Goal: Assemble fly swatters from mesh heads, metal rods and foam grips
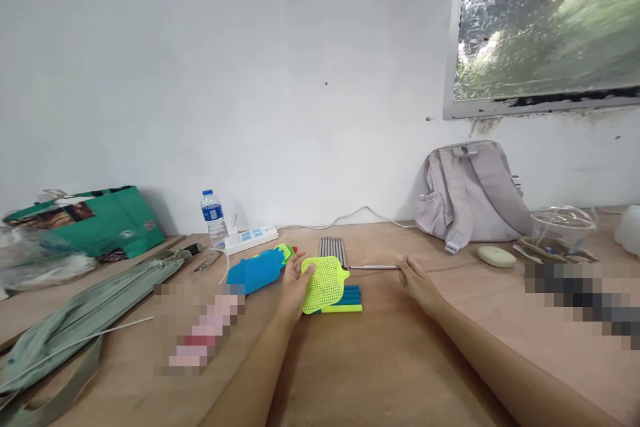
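Note:
My left hand [295, 283] holds a yellow-green perforated swatter head [324, 283] by its left edge, just above the wooden table [380, 360]. A thin metal rod [374, 267] runs from the head's right tip to my right hand [416, 280], whose fingers pinch the rod's far end. Under the head lie several blue and yellow handles [345, 300]. A pile of blue and green swatter heads [260, 268] lies to the left of my left hand. Behind the head, a bundle of metal rods [333, 248] rests flat.
A water bottle [214, 217] and a white power strip [251, 237] stand near the wall. A green bag [100, 220] and a grey-green cloth bag [90, 310] are at left. At right stand a grey backpack [470, 193], a white oval object [496, 256] and a clear container [563, 227].

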Tool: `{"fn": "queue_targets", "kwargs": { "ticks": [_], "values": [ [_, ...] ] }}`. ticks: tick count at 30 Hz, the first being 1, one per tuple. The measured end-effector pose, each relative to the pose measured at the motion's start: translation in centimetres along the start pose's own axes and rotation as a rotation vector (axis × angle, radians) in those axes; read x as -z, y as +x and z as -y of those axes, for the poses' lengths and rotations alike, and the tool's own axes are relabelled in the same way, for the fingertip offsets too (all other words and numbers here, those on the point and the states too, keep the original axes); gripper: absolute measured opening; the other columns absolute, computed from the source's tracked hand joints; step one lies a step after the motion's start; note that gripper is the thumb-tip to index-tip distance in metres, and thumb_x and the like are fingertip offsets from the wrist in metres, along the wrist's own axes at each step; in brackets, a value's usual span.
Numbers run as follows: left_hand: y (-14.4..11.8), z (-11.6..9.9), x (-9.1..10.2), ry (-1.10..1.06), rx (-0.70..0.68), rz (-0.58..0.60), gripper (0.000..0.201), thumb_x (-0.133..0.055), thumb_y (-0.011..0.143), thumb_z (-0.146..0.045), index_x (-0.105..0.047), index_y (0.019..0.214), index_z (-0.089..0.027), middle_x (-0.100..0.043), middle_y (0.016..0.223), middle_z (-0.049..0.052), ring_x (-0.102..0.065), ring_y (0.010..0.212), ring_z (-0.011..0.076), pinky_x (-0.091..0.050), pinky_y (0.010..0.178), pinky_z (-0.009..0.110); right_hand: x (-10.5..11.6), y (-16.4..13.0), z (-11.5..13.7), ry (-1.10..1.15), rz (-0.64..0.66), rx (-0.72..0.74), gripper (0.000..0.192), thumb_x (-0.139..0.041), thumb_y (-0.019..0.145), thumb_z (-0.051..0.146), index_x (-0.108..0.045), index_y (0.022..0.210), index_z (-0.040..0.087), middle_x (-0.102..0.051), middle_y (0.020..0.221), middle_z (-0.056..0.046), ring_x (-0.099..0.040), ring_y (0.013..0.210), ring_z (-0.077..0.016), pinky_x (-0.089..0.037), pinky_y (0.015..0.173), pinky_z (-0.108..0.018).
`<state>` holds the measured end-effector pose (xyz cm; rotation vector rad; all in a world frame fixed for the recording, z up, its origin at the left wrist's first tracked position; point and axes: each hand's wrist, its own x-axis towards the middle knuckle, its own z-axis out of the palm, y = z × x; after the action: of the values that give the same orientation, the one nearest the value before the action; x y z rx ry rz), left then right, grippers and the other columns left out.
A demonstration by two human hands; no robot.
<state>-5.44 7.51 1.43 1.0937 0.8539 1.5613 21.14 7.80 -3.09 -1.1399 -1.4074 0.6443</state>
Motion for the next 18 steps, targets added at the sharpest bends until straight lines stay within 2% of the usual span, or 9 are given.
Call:
{"fn": "queue_targets", "kwargs": {
  "ticks": [6,13,18],
  "values": [
    [0.10,0.20,0.30,-0.039,0.034,-0.011,0.057,-0.073,0.055,-0.035,-0.044,0.101,-0.019,-0.057,0.103,0.006,-0.060,0.078,0.0163,-0.047,0.065,0.026,-0.01,0.23,-0.32,0.050,0.017,-0.030,0.042,-0.037,0.076,0.061,-0.032,0.062,0.023,-0.029,0.048,0.008,-0.029,0.041,-0.0091,-0.029,0.041,-0.023],
    [0.07,0.12,0.27,0.013,0.053,-0.009,0.058,-0.074,0.052,-0.040,-0.046,0.099,-0.020,-0.055,0.111,0.007,-0.060,0.081,0.0163,-0.047,0.062,0.023,0.09,0.25,-0.13,0.053,0.009,-0.031,0.042,-0.039,0.075,0.062,-0.034,0.062,0.023,-0.032,0.047,0.007,-0.031,0.041,-0.0092,-0.030,0.041,-0.023],
    [0.33,0.32,0.54,0.042,0.039,-0.041,0.056,-0.074,0.052,-0.039,-0.047,0.098,-0.020,-0.055,0.111,0.008,-0.060,0.084,0.0176,-0.048,0.066,0.026,0.19,0.38,-0.19,0.076,0.002,-0.025,0.041,-0.039,0.075,0.062,-0.033,0.063,0.023,-0.030,0.047,0.008,-0.029,0.041,-0.0091,-0.028,0.041,-0.023]
  ]
}}
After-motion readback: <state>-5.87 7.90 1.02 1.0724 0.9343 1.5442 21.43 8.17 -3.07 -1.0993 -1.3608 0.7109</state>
